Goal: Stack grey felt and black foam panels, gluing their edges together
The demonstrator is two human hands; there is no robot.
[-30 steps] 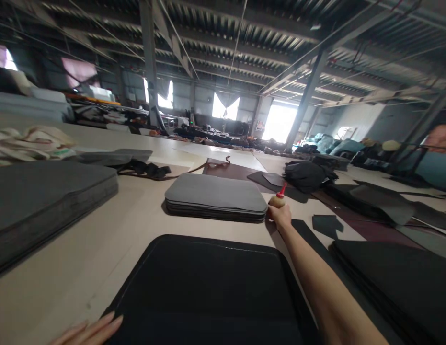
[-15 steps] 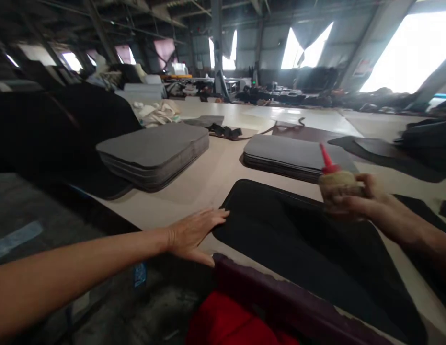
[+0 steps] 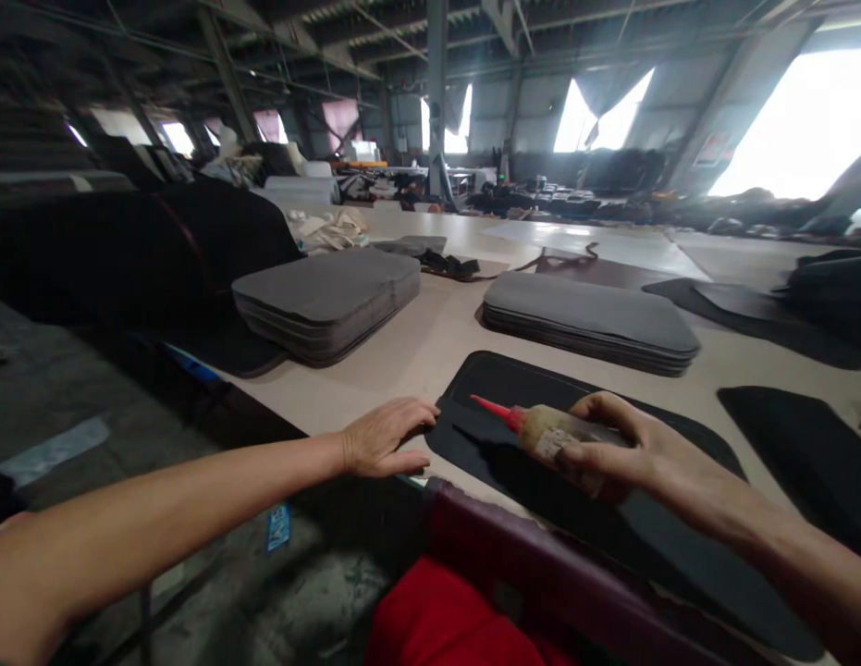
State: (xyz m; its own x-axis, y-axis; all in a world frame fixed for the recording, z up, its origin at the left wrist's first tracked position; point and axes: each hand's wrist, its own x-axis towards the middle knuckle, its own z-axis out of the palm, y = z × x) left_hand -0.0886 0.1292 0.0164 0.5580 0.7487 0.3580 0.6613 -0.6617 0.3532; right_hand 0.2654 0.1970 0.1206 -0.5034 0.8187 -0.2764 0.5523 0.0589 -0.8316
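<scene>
My right hand [image 3: 614, 444] is wrapped round a glue bottle [image 3: 541, 433] with a long red nozzle. The bottle is tilted nearly level, its nozzle pointing left above the left part of a black panel [image 3: 652, 518]. That panel lies flat along the table's near edge and has rounded corners. My left hand [image 3: 390, 437] rests at the table edge with thumb and fingers apart, its fingertips at the panel's left edge. It holds nothing.
Two stacks of grey panels, one on the left [image 3: 325, 291] and one on the right [image 3: 586, 314], stand behind the black panel. Another black piece [image 3: 805, 453] lies at the right. Dark material [image 3: 145, 240] is heaped at the far left.
My right hand has moved left with the bottle, which has gone from upright to tilted, its nozzle now pointing left. My left hand stays by the panel's edge. The view has shifted slightly.
</scene>
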